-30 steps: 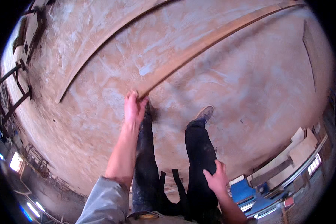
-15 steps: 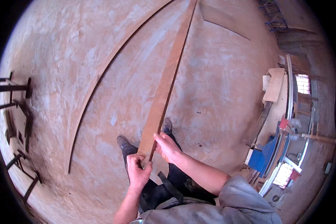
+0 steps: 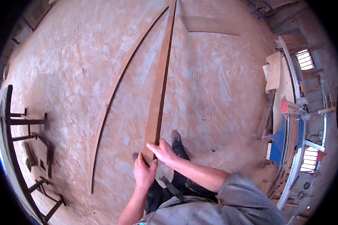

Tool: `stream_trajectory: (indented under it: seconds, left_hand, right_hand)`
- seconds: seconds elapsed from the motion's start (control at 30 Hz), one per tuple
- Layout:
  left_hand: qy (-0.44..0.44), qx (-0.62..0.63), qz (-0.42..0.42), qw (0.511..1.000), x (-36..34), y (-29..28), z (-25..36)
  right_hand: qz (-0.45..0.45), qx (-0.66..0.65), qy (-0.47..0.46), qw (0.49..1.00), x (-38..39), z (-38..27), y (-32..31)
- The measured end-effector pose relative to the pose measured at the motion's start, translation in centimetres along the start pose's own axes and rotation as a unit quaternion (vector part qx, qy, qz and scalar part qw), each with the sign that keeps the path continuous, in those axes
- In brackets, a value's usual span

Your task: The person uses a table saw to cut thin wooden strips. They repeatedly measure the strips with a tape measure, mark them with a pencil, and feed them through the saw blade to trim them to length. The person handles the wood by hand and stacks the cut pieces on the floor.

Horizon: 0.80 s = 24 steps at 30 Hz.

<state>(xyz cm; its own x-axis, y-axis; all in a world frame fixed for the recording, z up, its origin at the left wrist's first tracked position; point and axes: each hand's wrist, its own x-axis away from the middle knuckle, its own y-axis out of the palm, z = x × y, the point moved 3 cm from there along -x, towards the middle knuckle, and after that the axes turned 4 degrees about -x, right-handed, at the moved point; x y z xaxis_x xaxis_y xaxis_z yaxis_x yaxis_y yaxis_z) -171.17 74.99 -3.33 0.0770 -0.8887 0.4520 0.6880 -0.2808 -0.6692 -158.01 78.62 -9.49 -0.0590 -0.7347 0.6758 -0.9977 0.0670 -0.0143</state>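
Metal frame rack (image 3: 22, 150) sits well left of your fingers. Curved wooden strip (image 3: 112, 97) lies on the floor (image 3: 221, 86), just left of them. Your left hand (image 3: 144, 173) has its fingers clamped on the near end of the long straight board (image 3: 159, 86). Your right hand (image 3: 162, 152) has fingers spread flat against the same end, just beside the left. The board runs away from your fingers across the floor. Bench (image 3: 279, 93) sits well right.
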Motion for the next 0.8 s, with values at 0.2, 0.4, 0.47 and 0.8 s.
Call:
stream_trajectory:
  seconds: [0.2,0.4,0.47,0.8]
  left_hand:
    - [-0.149,0.393,-0.165,0.892,-0.6,0.6,-1.3]
    - [-0.173,0.430,-0.196,0.864,0.3,0.5,0.9]
    - [-0.169,0.457,-0.196,0.851,0.5,0.8,1.4]
    - [-0.159,0.443,-0.208,0.857,1.3,2.1,2.1]
  right_hand:
    - [-0.080,0.066,-0.087,0.991,3.0,-2.4,-1.8]
    - [-0.093,0.083,-0.087,0.988,3.2,-3.6,-4.0]
    - [-0.103,0.079,-0.102,0.986,3.5,-4.7,-4.9]
    - [-0.072,0.092,-0.094,0.989,3.1,-3.7,-6.3]
